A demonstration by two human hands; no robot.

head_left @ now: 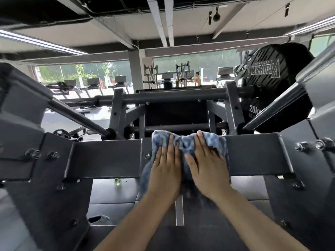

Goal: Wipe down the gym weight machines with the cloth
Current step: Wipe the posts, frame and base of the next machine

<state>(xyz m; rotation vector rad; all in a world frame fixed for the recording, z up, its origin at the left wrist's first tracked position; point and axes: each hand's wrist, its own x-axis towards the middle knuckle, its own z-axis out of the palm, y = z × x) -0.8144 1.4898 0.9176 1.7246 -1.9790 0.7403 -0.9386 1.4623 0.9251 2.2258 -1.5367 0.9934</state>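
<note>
Blue-and-white mottled cloth [183, 142], spread over the middle of the grey steel crossbeam [105, 158] of the weight machine, draped over its top edge and hanging down its near face. Pressed flat under both hands, side by side and nearly touching. Left hand [165, 171] laid palm-down on the left half of the cloth, fingers straight and close together, pointing up and away, fingertips [171, 140] just short of the beam's top edge; no curl, no pinch. Right hand [205, 171] the same on the right half, fingers extended and slightly fanned, longest fingertip at the top fold of the cloth, thumb angled inward toward the left hand. Bunched ridge of cloth between the two hands. Lower edge of the cloth blurred and hidden behind the wrists, so not clear how far down it hangs.

Bolted to angled grey side plates [54, 178] at each end of the crossbeam, with hex bolts [300, 146] showing on both sides. Beyond, a round horizontal bar [172, 96] carried between two uprights. On the right, a black weight plate [268, 78] lettered "OLYMPIA" and "20k", loaded on a sleeve, with a chrome guide rod [275, 107] slanting up in front of it; matching dark rod [78, 116] slanting on the left. Farther back, a row of treadmills [94, 84] against large windows, greenery outside. Black padded floor mats [112, 192] below the beam.
</note>
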